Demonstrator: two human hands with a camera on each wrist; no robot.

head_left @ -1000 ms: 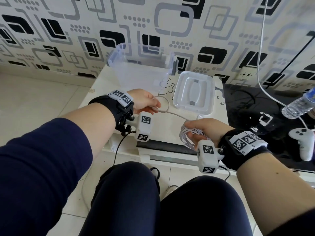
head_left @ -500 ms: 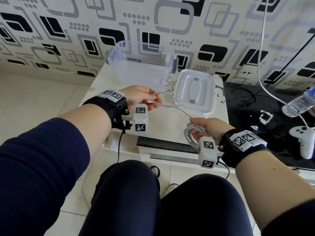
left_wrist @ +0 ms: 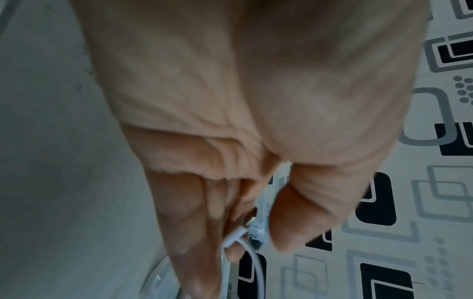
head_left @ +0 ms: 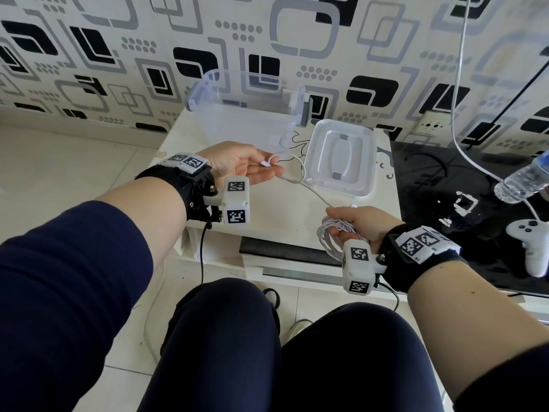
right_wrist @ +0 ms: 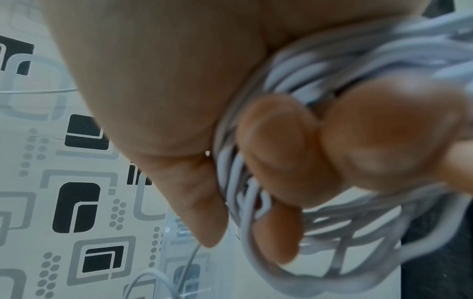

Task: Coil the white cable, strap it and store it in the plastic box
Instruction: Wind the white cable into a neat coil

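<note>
My right hand [head_left: 344,226] grips a coil of white cable [head_left: 332,233] at the table's front edge; in the right wrist view its fingers [right_wrist: 286,153] curl through the loops [right_wrist: 358,232]. A loose length [head_left: 300,176] runs up and left to my left hand [head_left: 261,166]. That hand is palm up with fingers nearly straight, and the cable's plug [head_left: 266,164] lies on them. In the left wrist view the plug [left_wrist: 236,235] rests against the fingers, with the thumb [left_wrist: 289,222] held apart. The clear plastic box [head_left: 246,114] stands open behind, and its white lid [head_left: 341,162] lies to the right.
The white table [head_left: 282,209] stands against a patterned wall. To its right is a black glass surface [head_left: 445,179] with a water bottle [head_left: 523,182] and a white game controller [head_left: 531,245]. Another white cord [head_left: 459,84] hangs near a wall socket [head_left: 432,123].
My left hand has risen toward the box, turned palm up and opened from its pinch, so the plug end now lies on the fingers. The right hand keeps the coil.
</note>
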